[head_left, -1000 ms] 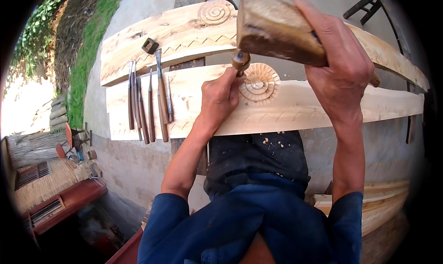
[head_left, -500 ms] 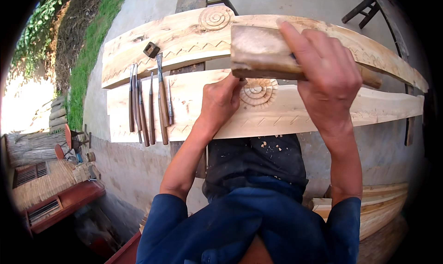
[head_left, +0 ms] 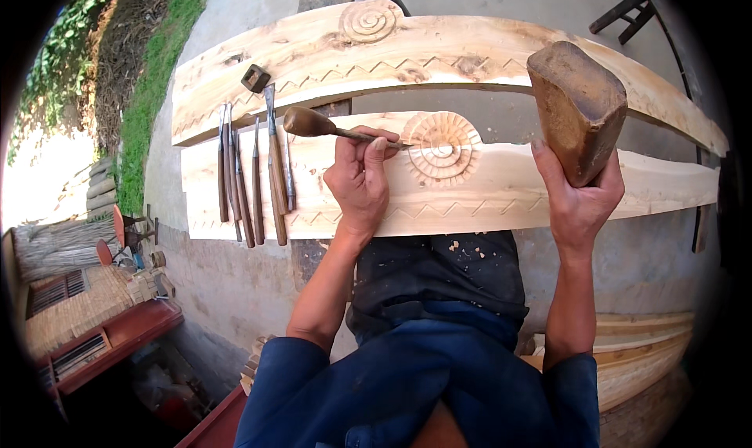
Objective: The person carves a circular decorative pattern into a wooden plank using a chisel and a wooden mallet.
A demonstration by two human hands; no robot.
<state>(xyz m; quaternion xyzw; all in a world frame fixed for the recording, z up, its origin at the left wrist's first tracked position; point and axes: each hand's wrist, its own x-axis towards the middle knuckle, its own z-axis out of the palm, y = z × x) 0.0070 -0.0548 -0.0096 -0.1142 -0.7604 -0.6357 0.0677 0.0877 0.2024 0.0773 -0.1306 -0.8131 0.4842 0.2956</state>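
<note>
We wrap the fingers point(head_left: 374, 152) of the left hand point(head_left: 360, 183) around the thin metal shank of a chisel point(head_left: 337, 128), clamped tight, with the rounded wooden handle projecting away from the carved rosette point(head_left: 442, 145) and the blade tip lying at the rosette's left edge. We take the rosette as our landmark: the left hand rests on the near plank point(head_left: 486, 193) just left of it. To the right of the rosette, we close the right hand point(head_left: 576, 197) on the lower end of a dark wooden mallet point(head_left: 577, 107), fingers clamped around it, with the blocky head raised above the plank and clear of it. Further left of the rosette, a row of spare carving tools point(head_left: 251, 178) lies across the same plank, handles toward us. Beyond the rosette lies a second plank point(head_left: 439, 52), which carries a spiral carving point(head_left: 366, 21) and a zigzag line. A small dark square block point(head_left: 255, 77) sits on that far plank, up and to the left of the rosette. Wood chips point(head_left: 462, 248) lie on the dark apron below the rosette.
</note>
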